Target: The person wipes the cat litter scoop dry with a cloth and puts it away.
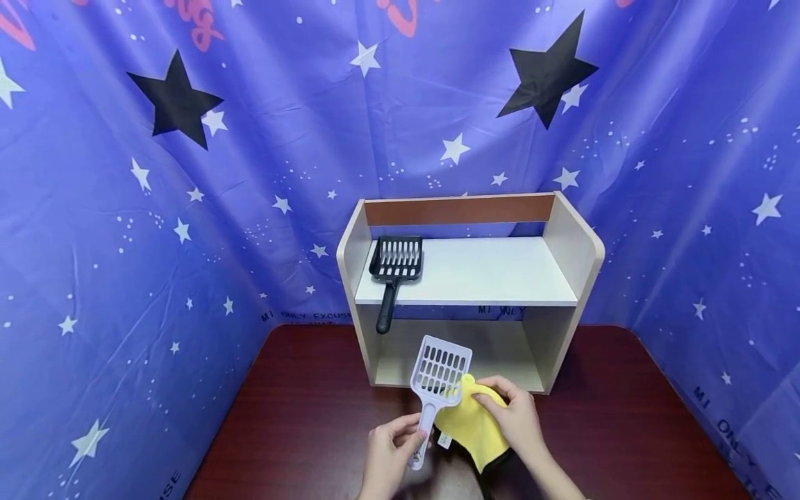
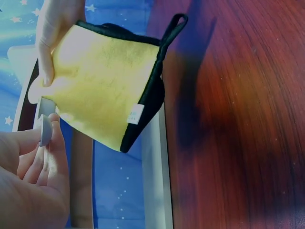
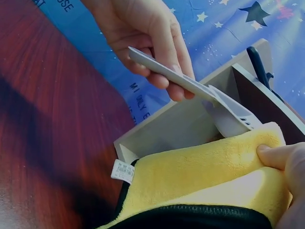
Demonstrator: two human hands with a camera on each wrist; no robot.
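Note:
My left hand (image 1: 392, 451) grips the handle of a light grey slotted litter scoop (image 1: 439, 371), its head pointing up and away. Beside it, my right hand (image 1: 514, 413) pinches the upper part of a folded yellow cloth (image 1: 478, 427) with dark edging, a hanging loop and a white tag (image 3: 123, 171). The top of the cloth touches or overlaps the right edge of the scoop's head; I cannot tell whether it presses on it. In the left wrist view the cloth (image 2: 102, 86) hangs just beyond the scoop and hides most of it.
A two-tier wooden shelf (image 1: 465, 271) stands at the back of the dark red table (image 1: 300, 417). On its upper board lies a black slotted scoop (image 1: 396, 260), its handle jutting over the front edge. A blue star-printed curtain (image 1: 281, 139) surrounds the table.

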